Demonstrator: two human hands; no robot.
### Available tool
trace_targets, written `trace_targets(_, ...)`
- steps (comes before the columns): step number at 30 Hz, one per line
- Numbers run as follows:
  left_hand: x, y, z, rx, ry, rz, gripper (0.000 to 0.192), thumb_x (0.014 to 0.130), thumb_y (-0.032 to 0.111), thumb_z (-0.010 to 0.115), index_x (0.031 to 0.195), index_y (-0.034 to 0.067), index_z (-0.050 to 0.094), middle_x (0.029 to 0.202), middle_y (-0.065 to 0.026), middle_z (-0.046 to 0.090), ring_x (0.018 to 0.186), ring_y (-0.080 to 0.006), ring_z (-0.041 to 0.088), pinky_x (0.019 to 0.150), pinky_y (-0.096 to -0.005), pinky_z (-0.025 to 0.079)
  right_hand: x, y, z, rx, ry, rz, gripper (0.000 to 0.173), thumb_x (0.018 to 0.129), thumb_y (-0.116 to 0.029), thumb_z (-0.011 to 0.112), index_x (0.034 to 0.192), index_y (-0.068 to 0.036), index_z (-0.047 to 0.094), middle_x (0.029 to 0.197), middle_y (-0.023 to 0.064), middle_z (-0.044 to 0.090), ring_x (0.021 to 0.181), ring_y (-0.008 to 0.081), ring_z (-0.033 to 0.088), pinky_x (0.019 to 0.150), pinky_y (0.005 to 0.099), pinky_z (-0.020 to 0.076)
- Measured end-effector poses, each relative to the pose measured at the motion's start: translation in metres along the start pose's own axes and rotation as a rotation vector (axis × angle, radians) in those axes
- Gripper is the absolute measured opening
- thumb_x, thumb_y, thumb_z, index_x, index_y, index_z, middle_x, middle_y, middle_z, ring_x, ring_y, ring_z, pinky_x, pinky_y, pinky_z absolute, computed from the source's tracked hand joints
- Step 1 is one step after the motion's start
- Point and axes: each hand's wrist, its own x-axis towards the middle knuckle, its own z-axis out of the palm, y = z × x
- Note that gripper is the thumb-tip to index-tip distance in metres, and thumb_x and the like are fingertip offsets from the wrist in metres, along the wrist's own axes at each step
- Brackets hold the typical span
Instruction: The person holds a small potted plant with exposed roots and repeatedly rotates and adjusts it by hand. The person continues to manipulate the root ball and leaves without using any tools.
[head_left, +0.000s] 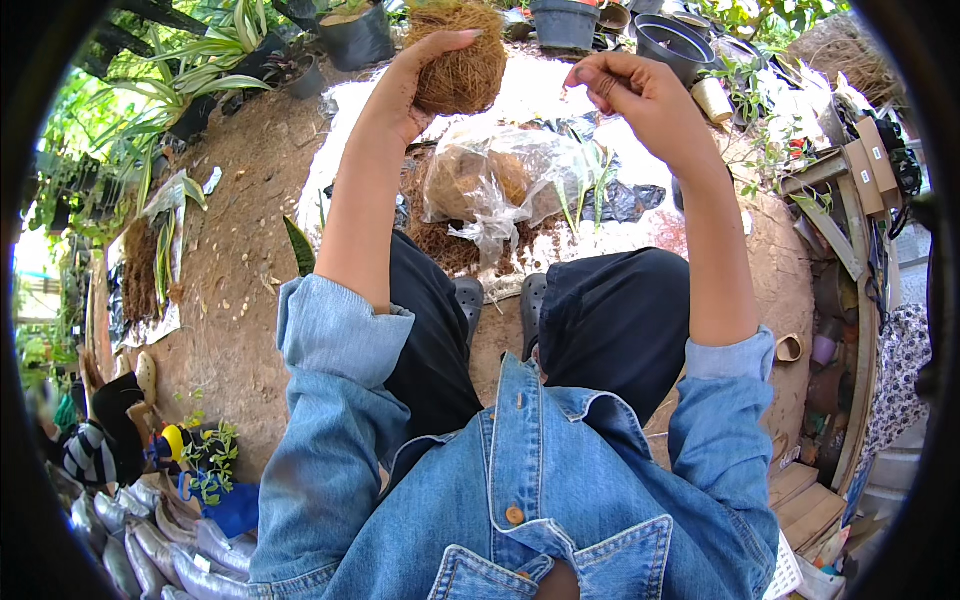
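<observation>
My left hand (406, 86) is raised at the top of the view, gripping a rough ball of brown coconut fibre (466, 71) with the thumb across its face. To the right of the ball and apart from it is my right hand (634, 90), its fingers pinched together. Nothing can be made out between those fingertips against the bright ground. Below the hands lies a knotted clear plastic bag (529, 161) with brown fibre clumps inside. Snake plant leaves (598, 180) stand at its right, by black plastic sheeting (634, 201). Loose coir (442, 244) lies around the bag on a white sheet (652, 236).
Black pots (566, 26) line the far edge. A wooden shelf (847, 214) with cardboard boxes (870, 165) stands at the right. At the left, a person in cream clogs (146, 379) sits by several silvery bundles (150, 547). More coir (140, 270) lies on bare soil (225, 300).
</observation>
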Motion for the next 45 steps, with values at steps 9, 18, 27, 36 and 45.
trace_targets(9,0.004,-0.002,-0.011,-0.017,0.031,-0.01,0.069,0.068,0.032,0.081,0.12,-0.004,0.053,0.11,-0.0179,0.062,0.098,-0.0284,0.067,0.085,-0.0417,0.058,-0.024,-0.03,0.026,0.161,0.242,-0.054,0.022,0.098,-0.021,0.055,0.098,-0.005,0.07,0.061,-0.0052,0.042,0.058,0.003,0.036,0.054,0.021,0.0304)
trace_targets(18,0.007,-0.009,-0.016,-0.082,0.032,0.04,0.054,0.073,0.032,0.077,0.112,0.0,0.058,0.102,-0.0138,0.066,0.088,-0.0251,0.069,0.082,-0.0388,0.059,-0.023,-0.02,0.074,-0.008,0.221,-0.447,0.011,0.088,0.003,0.057,0.089,-0.003,0.066,0.126,0.0072,0.059,0.113,0.0216,0.055,0.089,0.0327,0.0467)
trace_targets(27,0.004,-0.011,-0.009,-0.411,0.005,0.116,0.056,0.076,0.032,0.075,0.118,0.001,0.055,0.107,-0.0143,0.065,0.095,-0.0276,0.067,0.084,-0.0427,0.059,-0.022,-0.012,0.118,0.481,0.103,-0.193,0.02,0.1,-0.017,0.049,0.094,-0.001,0.06,0.117,0.0117,0.062,0.105,0.0177,0.059,0.091,0.0313,0.0452)
trace_targets(36,0.001,-0.019,-0.01,-0.676,-0.394,0.16,0.058,0.078,0.03,0.067,0.124,-0.002,0.053,0.111,-0.0183,0.064,0.101,-0.0313,0.066,0.097,-0.049,0.051,-0.018,0.016,0.138,1.269,-0.012,0.577,0.017,0.098,-0.02,0.049,0.105,-0.007,0.058,0.106,0.0043,0.061,0.087,0.0111,0.059,0.08,0.0292,0.0499)
trace_targets(45,0.01,-0.035,-0.031,0.039,-0.463,0.037,0.088,0.06,0.03,0.07,0.136,-0.005,0.043,0.138,-0.0206,0.048,0.122,-0.0293,0.054,0.101,-0.0427,0.048,0.001,0.027,0.099,0.766,0.078,0.534,0.03,0.095,-0.028,0.048,0.111,-0.009,0.065,0.097,0.0007,0.065,0.087,0.0091,0.056,0.077,0.0284,0.0431)
